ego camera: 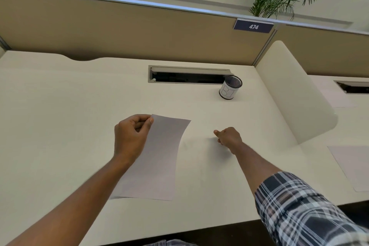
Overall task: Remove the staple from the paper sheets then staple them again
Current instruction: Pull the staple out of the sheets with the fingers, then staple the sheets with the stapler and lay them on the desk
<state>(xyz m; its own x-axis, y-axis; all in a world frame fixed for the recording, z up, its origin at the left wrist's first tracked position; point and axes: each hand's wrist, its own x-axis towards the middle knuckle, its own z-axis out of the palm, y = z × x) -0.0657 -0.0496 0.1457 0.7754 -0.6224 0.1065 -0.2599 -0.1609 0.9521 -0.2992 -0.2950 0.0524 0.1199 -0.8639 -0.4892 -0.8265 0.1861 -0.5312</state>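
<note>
Left hand (130, 136) up at the far left corner of the paper sheets (157, 158), thumb and fingers pinching that corner, and the sheets lie in the middle of the white desk (60, 126), bowed a little along their length. Right hand (228, 138) sits just to the right of the paper, fingers curled under, thumb poking left; whether it holds anything tiny, I can't tell. A mesh pen cup (230, 87) stands behind, beside the open cable tray (187, 75).
</note>
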